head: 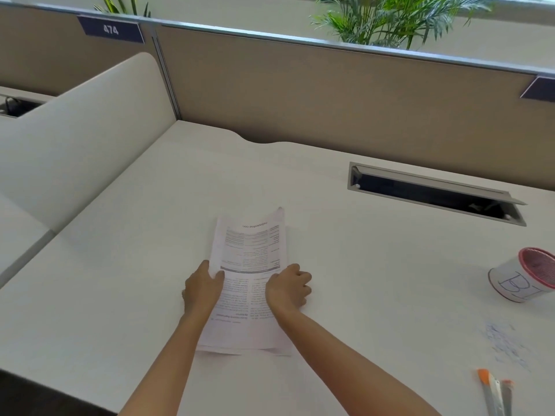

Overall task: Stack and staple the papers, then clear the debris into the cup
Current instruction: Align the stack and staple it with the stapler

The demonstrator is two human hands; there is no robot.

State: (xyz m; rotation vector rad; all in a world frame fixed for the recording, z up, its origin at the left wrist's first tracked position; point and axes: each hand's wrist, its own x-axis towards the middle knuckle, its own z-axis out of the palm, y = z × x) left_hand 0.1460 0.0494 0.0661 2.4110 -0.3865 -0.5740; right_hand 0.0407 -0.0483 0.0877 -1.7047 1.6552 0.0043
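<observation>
White desk (126,265) in an office cubicle, backed by a tan partition (300,91) with a metal top rail; green plants (390,19) behind it. Number plate (111,30) reading 474 on the partition at upper left. Rounded white side screen (84,139) dividing off the neighbouring desk on the left.

Near the middle of the desk, left hand (202,291) at the left edge of the papers (249,280), thumb laid over the top sheet, fingers curled down along the edge and mostly hidden; looks like a light pinch on the edge of the sheets, though hard to say how firm. Right hand (286,288) at the right edge, loosely fisted, knuckles up, thumb side pressed against the paper; whether any sheet is actually pinched cannot be told. Both forearms reaching in from the bottom of the frame.

Papers lying flat between the two hands, long side running away from the body, printed text upside down, sheets slightly fanned at the far end with a corner curling up.

Farther out on the right, a white cup (522,276) with a pink rim, tipped on its side, mouth toward the right, letters drawn on its wall. Nearer the body from the cup, a faint scatter of small bluish debris (506,345) on the desk. At the lower right corner, a tool with orange tips (495,391), partly cut off, kind not clear. Beyond, an open cable slot (435,193) set in the desk.
</observation>
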